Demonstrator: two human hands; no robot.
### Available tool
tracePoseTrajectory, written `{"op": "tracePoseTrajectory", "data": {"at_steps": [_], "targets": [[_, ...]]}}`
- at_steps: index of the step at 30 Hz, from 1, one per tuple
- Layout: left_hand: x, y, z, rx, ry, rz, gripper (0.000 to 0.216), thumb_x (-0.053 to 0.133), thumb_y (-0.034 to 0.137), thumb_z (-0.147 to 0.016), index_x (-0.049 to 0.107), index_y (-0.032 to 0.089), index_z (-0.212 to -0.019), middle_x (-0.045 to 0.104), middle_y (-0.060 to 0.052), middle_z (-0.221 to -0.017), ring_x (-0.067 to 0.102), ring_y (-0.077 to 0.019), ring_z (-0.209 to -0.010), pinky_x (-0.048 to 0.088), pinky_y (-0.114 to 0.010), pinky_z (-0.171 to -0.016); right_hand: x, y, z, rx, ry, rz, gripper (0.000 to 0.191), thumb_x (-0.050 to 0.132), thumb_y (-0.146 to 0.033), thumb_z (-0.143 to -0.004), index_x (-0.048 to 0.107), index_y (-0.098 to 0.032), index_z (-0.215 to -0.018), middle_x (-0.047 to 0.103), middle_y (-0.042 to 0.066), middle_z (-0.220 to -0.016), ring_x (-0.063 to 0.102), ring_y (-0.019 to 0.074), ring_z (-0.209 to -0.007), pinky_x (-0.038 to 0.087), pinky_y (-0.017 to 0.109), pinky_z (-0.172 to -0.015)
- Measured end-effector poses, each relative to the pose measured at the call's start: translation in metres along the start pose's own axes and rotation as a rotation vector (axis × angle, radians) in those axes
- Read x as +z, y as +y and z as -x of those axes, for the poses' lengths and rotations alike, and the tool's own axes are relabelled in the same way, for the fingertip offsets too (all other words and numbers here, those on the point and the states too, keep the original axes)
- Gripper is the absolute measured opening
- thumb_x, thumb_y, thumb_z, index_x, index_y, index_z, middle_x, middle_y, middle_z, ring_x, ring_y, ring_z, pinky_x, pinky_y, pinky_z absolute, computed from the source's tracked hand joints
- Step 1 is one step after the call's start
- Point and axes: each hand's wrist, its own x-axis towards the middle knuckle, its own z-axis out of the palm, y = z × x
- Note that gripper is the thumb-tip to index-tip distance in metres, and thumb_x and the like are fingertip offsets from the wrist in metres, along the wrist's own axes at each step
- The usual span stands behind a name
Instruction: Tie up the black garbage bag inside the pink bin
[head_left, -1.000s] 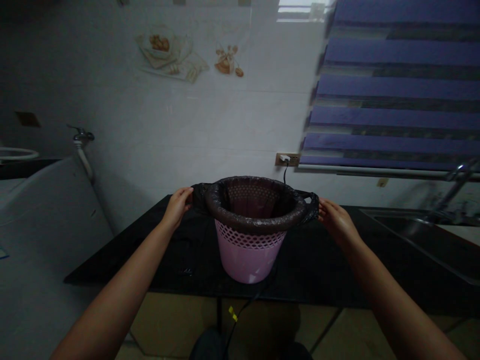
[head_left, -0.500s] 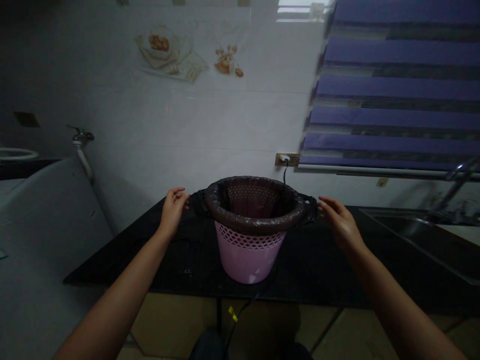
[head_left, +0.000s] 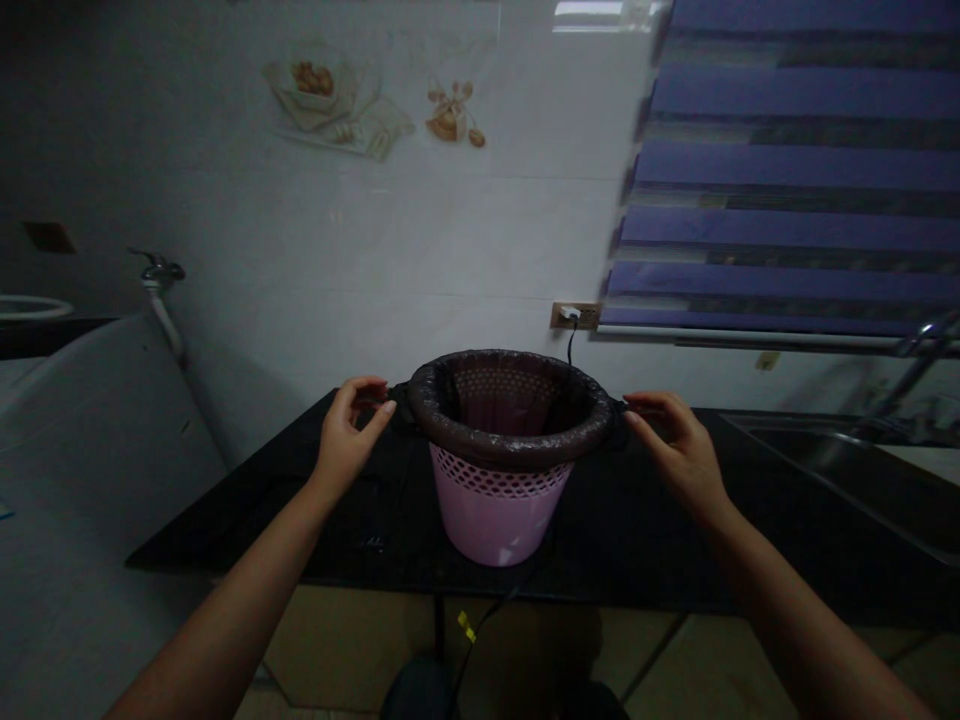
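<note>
A pink perforated waste bin (head_left: 495, 505) stands on a black counter (head_left: 660, 540). A dark bin liner (head_left: 510, 425) is folded over its rim, with a tie handle sticking out on each side. My left hand (head_left: 349, 435) is at the liner's left handle, thumb and fingers curled in a pinch around it. At the right handle, my right hand (head_left: 671, 445) has its fingers curled and closing on the plastic.
A steel sink (head_left: 862, 470) with a tap lies at the right of the counter. A wall socket (head_left: 574, 317) with a cable sits behind the bin. Purple striped blinds (head_left: 795, 170) hang at the upper right. A grey appliance (head_left: 90, 430) stands at the left.
One second ago both hands held the liner's handles pulled outward. They then let go and opened. Now both have come back in and pinch at the handles close to the rim.
</note>
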Motion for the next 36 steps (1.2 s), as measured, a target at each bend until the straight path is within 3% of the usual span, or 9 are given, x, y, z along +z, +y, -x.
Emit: {"op": "tracePoseTrajectory", "data": {"at_steps": [6, 14, 36], "targets": [[0.0, 0.0, 0.006, 0.228, -0.133, -0.172, 0.028, 0.062, 0.024, -0.074, 0.057, 0.019, -0.101, 0.057, -0.005, -0.101, 0.057, -0.0162, -0.093, 0.046, -0.032, -0.084, 0.004, -0.008, 0.001, -0.263, -0.093, 0.083, 0.015, 0.059, -0.025, -0.081, 0.058, -0.021, -0.095, 0.057, 0.005, -0.093, 0.054, 0.0176, -0.087, 0.044, 0.035, -0.08], [0.003, 0.013, 0.009, 0.483, -0.202, -0.329, 0.028, 0.06, 0.022, -0.077, 0.057, 0.02, -0.105, 0.061, -0.006, -0.106, 0.056, -0.0179, -0.103, 0.044, -0.039, -0.093, 0.008, -0.011, 0.003, -0.352, -0.149, 0.108, 0.02, 0.06, -0.019, -0.081, 0.056, -0.021, -0.1, 0.055, 0.004, -0.097, 0.053, 0.016, -0.092, 0.043, 0.033, -0.084], [0.008, 0.016, 0.014, 0.575, -0.364, -0.409, 0.027, 0.058, 0.019, -0.078, 0.059, 0.021, -0.105, 0.059, -0.009, -0.116, 0.054, -0.0198, -0.111, 0.044, -0.043, -0.095, 0.013, -0.017, 0.006, -0.463, -0.267, 0.198, 0.027, 0.062, -0.019, -0.079, 0.055, -0.022, -0.104, 0.054, 0.007, -0.103, 0.052, 0.0195, -0.099, 0.043, 0.039, -0.086]]}}
